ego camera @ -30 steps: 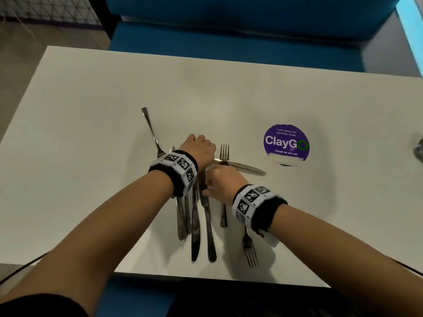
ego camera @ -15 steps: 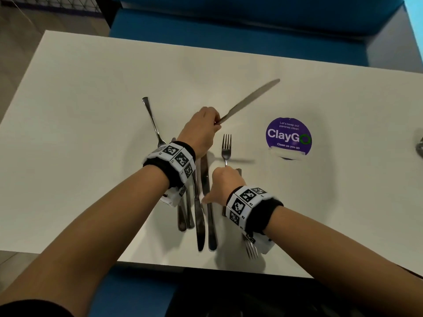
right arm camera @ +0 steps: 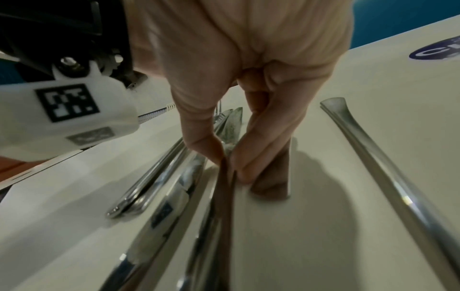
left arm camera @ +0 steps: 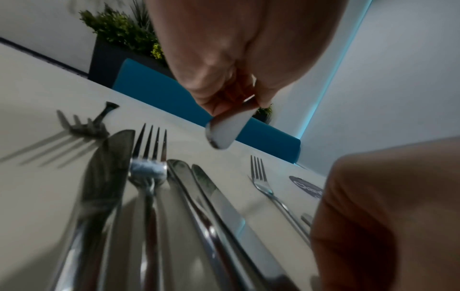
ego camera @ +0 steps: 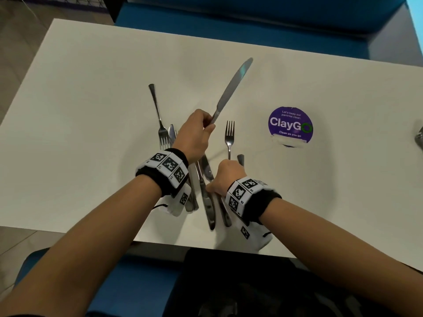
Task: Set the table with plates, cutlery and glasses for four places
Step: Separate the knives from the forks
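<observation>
My left hand [ego camera: 207, 125] grips a table knife [ego camera: 231, 88] by its handle, lifted off the white table [ego camera: 91, 99], with the blade pointing far and right. In the left wrist view the handle end [left arm camera: 222, 133] sticks out below the curled fingers. My right hand [ego camera: 214, 185] reaches into the cutlery pile [ego camera: 207, 204] near the front edge. There its thumb and index finger [right arm camera: 251, 157] pinch a second knife [right arm camera: 225, 177] by its sides. One fork [ego camera: 229, 136] lies just beyond the right hand, another fork [ego camera: 159, 115] lies left of the left hand.
A round purple ClayGo sticker [ego camera: 290, 124] is on the table to the right. A dark object [ego camera: 419, 138] shows at the right edge. A blue bench [ego camera: 229, 21] runs along the far side. A fork handle [right arm camera: 373, 157] lies right of the pinched knife.
The left hand has lifted a knife off the table and swung its blade up and away. The right hand has shifted left from the fork to a knife in the pile.
</observation>
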The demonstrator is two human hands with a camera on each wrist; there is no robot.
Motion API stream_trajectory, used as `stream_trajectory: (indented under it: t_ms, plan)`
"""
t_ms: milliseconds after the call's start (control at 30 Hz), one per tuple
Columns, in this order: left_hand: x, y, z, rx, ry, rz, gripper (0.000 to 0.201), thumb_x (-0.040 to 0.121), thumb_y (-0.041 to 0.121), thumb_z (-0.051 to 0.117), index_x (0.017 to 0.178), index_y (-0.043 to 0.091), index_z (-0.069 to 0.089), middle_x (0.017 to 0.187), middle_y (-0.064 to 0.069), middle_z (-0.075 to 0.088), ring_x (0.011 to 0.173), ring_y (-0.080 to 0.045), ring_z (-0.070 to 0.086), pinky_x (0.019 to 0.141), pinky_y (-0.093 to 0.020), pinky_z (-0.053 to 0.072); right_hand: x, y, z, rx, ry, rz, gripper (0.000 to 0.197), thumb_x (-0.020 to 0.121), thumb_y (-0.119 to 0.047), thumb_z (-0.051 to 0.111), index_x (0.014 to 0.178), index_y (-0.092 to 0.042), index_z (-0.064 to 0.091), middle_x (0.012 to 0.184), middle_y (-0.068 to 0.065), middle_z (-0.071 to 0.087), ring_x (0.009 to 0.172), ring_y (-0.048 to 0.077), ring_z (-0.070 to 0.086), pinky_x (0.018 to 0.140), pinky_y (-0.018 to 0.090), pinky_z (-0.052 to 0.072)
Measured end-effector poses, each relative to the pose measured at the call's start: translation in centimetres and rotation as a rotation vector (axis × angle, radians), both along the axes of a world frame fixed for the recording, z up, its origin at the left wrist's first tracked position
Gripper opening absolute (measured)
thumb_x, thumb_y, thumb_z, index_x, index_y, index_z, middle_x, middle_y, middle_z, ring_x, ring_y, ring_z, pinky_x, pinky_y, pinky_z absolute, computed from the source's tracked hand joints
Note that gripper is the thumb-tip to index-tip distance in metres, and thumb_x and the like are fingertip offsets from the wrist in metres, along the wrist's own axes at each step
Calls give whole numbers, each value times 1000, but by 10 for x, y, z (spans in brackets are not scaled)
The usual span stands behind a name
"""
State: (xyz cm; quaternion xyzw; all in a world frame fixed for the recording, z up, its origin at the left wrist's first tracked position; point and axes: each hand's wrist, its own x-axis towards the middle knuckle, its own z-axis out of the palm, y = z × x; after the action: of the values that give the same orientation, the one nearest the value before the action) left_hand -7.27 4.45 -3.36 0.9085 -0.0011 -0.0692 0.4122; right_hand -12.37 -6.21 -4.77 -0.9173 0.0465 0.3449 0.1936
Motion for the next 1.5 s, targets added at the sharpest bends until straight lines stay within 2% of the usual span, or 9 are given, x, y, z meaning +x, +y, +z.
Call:
stream_trajectory:
  t_ms: [200, 433, 600, 700, 867, 1067, 1233, 1333, 1500]
  plan:
    - [-15, 6, -4, -103, 43, 61, 22, 101, 20, 38, 117, 5, 43, 80, 4, 62, 60, -2, 49, 70, -26, 37, -9, 6, 4, -17, -110, 62, 30, 73, -20, 71, 62, -10, 45, 63, 2, 49, 67, 21, 55, 57, 25, 45]
    - [-24, 11, -8, -163, 77, 101, 22, 102, 19, 37, 119, 6, 42, 74, 4, 58, 59, -3, 50, 49, -7, 39, -9, 4, 8, -52, -184, 112, 27, 82, -21, 65, 68, -9, 46, 77, 6, 51, 86, 28, 64, 67, 30, 48]
    - [-26, 13, -10, -190, 89, 125, 24, 102, 18, 37, 120, 4, 42, 73, 6, 56, 62, -1, 50, 61, -13, 37, -16, 7, 12, -22, -125, 52, 36, 76, -35, 72, 68, -12, 46, 69, 0, 51, 69, 18, 54, 62, 27, 44]
    - [-27, 14, -11, -189, 91, 128, 25, 101, 19, 37, 121, 3, 43, 72, 8, 55, 64, -1, 51, 71, -22, 39, -21, 11, 11, -35, -88, 85, 30, 78, -30, 73, 82, -10, 51, 77, 3, 54, 73, 19, 54, 63, 26, 44]
    - [-31, 14, -12, -189, 108, 116, 24, 102, 19, 37, 120, 5, 43, 73, 6, 56, 64, -3, 51, 59, -13, 37, -23, 12, 9, -60, -103, 26, 25, 76, -22, 71, 73, -11, 49, 78, 5, 56, 73, 22, 56, 63, 27, 47]
    - [-42, 16, -14, -202, 146, 143, 21, 102, 19, 37, 117, 7, 43, 72, 7, 56, 60, -3, 49, 63, -22, 38, -25, 17, 10, -129, -171, 132, 12, 79, -15, 66, 87, -9, 59, 77, 5, 52, 74, 23, 57, 64, 28, 48]
    - [-54, 13, -20, -256, 276, 250, 18, 101, 21, 36, 113, 8, 41, 86, -14, 60, 65, -21, 57, 63, -32, 51, -27, 19, 11, -160, -200, 240, 16, 82, -15, 62, 95, -5, 62, 83, 8, 54, 82, 25, 60, 67, 28, 46]
    - [-70, 4, -22, -304, 425, 303, 19, 102, 21, 33, 115, 9, 37, 85, -10, 59, 59, -18, 56, 53, -29, 51, -28, 19, 13, -155, -199, 268, 16, 85, -22, 61, 90, -8, 60, 82, 7, 54, 91, 26, 63, 70, 28, 46]
    - [-78, -4, -27, -270, 457, 324, 16, 101, 22, 36, 111, 10, 38, 100, -16, 63, 64, -19, 58, 54, -30, 52, -30, 15, 11, -160, -213, 316, 15, 89, -22, 57, 78, -11, 53, 70, 4, 49, 87, 26, 64, 70, 29, 47]
